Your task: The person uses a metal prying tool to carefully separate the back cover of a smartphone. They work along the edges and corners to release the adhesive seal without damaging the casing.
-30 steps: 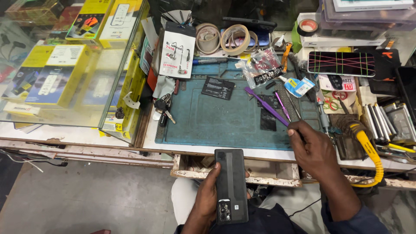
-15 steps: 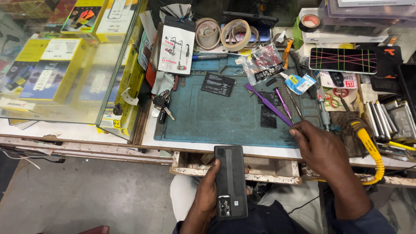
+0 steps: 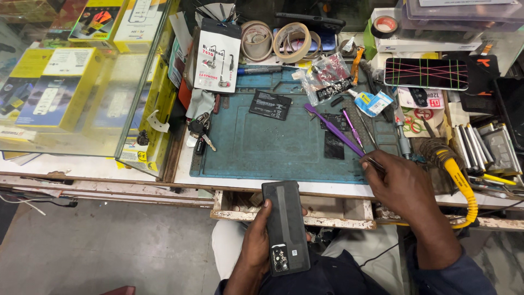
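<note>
My left hand [image 3: 256,246] is clamped round a dark phone [image 3: 285,226], back up, camera end toward me, below the bench edge. My right hand [image 3: 401,183] pinches thin tweezers [image 3: 375,163] at the blue mat [image 3: 262,147]. Little has shifted since before.

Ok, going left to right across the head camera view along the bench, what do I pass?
Yellow boxes → keys → black battery → purple pry tool → right hand → yellow cable → metal strips.
</note>
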